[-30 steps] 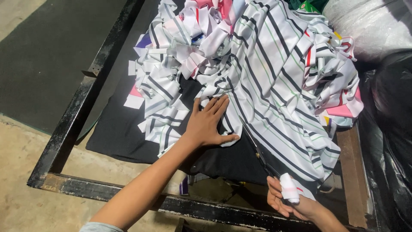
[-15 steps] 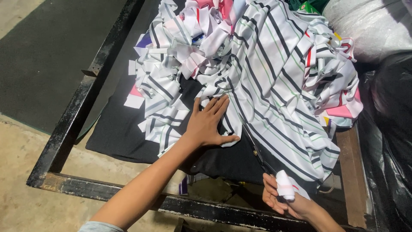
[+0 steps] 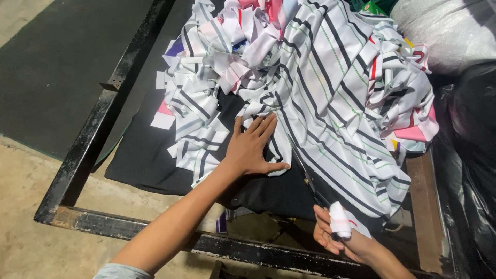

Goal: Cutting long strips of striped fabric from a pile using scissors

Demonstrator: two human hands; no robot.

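My left hand [image 3: 251,150] lies flat, fingers spread, pressing down a white cloth with dark and green stripes [image 3: 330,98] on a black cloth [image 3: 150,155]. Long dark scissors [image 3: 306,176] run along the striped cloth's lower edge, their blades reaching up toward my left thumb. My right hand [image 3: 342,235] grips the scissors' handles at the near edge; one finger is wrapped in a white bandage [image 3: 339,219]. A heap of cut striped strips and pink scraps [image 3: 217,67] lies behind my left hand.
A black metal frame [image 3: 93,150] borders the work surface on the left and near side. A white sack [image 3: 449,31] and black plastic bags [image 3: 470,170] stand at the right. Concrete floor [image 3: 31,206] lies at lower left, with a dark mat beyond.
My right hand with the scissors has shifted slightly left and forward along the cloth's edge. My left hand stays pressed flat in the same place.
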